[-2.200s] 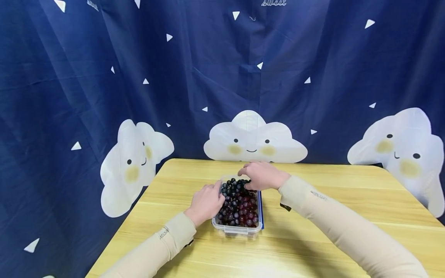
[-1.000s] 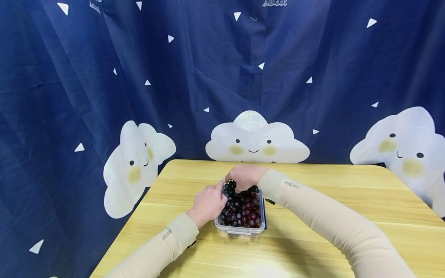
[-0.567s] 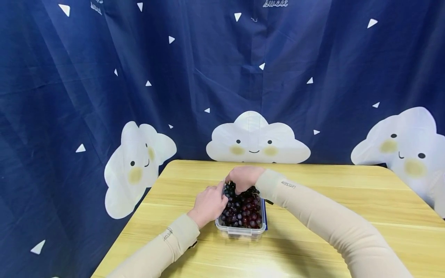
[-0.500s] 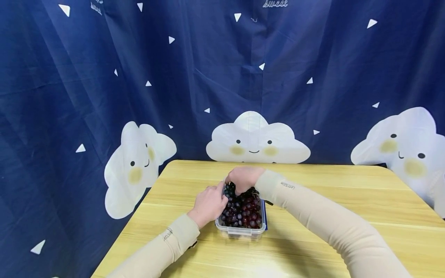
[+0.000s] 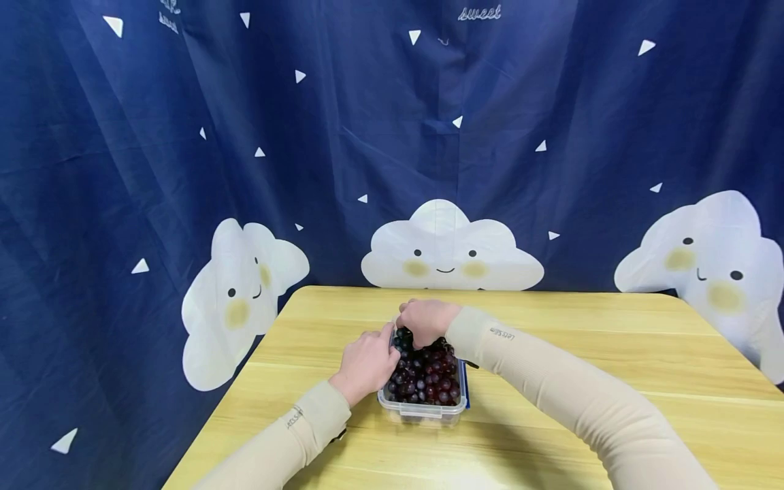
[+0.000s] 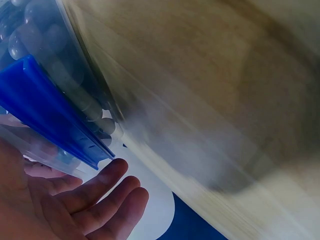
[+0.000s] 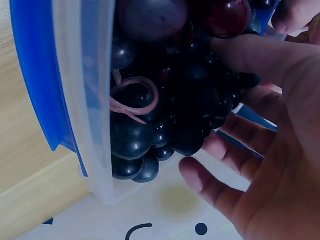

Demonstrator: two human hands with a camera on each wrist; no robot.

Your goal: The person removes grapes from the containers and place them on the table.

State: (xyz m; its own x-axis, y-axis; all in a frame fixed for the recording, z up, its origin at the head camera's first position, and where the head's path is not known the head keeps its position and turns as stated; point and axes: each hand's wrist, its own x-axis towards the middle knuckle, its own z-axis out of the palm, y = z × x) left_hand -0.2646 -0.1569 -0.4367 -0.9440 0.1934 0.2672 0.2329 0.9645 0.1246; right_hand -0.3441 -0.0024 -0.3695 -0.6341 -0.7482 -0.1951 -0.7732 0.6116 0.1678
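Observation:
A clear plastic food container (image 5: 429,410) stands on the table, packed with dark purple and reddish grapes (image 5: 429,384). My left hand (image 5: 367,361) holds its left wall, the thumb over the rim; in the left wrist view several fingers extend past a blue latch (image 6: 50,107). At the container's back end, my right hand (image 5: 427,321) grips a bunch of black grapes (image 7: 185,105). The right wrist view has its thumb pressed among the grapes and its other fingers (image 7: 212,187) behind the bunch. A curly stem (image 7: 150,97) shows there. Some fingertips are hidden by the grapes.
The light wooden table (image 5: 582,327) extends on both sides of the container. Behind it hangs a dark blue curtain (image 5: 331,136) printed with white clouds. Another blue latch (image 7: 37,75) runs along the container's right side.
My right hand has come down and leftward from above the back right of the container, and its fingers have closed round the black grapes. The left hand keeps its place on the wall.

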